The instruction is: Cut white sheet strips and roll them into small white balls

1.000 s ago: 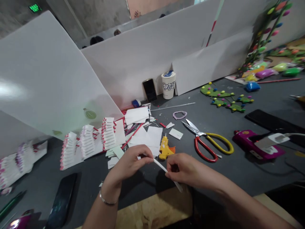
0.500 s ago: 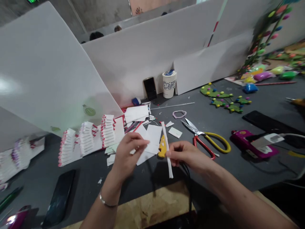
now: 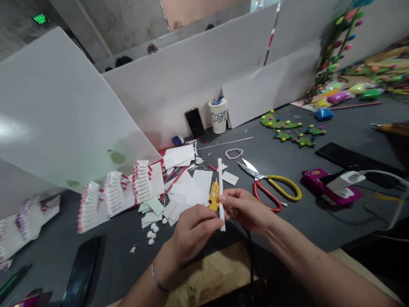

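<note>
A white strip [image 3: 220, 179], soft-looking like rolled cotton, stands nearly upright between my hands. My right hand [image 3: 244, 209] pinches it around the middle with thumb and fingers. Down at its lower end, the closed fingertips of my left hand [image 3: 196, 230] meet the strip. Just behind lies a yellow glue gun [image 3: 214, 194] with a pale tip, partly hidden by the strip and my fingers. Several small white balls [image 3: 152, 232] rest on the dark table left of my left hand.
White paper pieces [image 3: 198, 187] cover the middle. Red-and-yellow-handled scissors [image 3: 271, 181] lie open at right, near a magenta power strip [image 3: 330, 187]. Rows of white-and-red sticks [image 3: 87, 209] stand at left near a phone [image 3: 81, 268]. A paper cup [image 3: 218, 117] stands by the white partition.
My left hand has moved right and down to the strip's lower end, uncovering the small white balls. My right hand still holds the strip. The view has shifted slightly.
</note>
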The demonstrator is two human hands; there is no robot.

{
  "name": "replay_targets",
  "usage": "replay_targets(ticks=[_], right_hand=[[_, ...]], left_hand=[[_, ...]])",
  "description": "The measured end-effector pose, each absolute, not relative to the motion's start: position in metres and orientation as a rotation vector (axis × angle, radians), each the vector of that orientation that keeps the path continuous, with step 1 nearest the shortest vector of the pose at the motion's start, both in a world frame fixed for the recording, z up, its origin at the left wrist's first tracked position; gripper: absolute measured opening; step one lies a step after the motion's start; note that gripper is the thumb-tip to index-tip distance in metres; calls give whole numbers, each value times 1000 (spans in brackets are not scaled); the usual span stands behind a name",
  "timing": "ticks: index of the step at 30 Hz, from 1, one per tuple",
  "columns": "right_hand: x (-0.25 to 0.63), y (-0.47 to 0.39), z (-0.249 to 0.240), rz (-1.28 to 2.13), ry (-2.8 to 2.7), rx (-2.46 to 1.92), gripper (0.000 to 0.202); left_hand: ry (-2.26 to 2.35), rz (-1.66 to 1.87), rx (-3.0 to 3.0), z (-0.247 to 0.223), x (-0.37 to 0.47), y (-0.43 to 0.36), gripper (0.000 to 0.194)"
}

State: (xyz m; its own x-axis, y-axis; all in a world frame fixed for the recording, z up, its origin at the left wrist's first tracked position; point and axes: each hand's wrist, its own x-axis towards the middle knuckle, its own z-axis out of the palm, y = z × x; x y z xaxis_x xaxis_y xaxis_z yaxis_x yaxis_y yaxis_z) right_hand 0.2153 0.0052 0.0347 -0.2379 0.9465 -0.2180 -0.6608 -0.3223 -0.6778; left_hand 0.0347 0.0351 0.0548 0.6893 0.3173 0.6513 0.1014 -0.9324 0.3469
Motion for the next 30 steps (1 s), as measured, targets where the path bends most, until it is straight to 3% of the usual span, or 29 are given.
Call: replay_targets(ticks=[10,23,30], right_hand=[[213,7,34,1729,-533,-768,31],[216,8,29,1495,-644,-957,34],[210,4,26,1467,-700,-986,31]], left_hand=[[315,960,2657,49,33,35,22],[719,592,1893,53,38,40,8],[827,606,1752,44,34,33,8]])
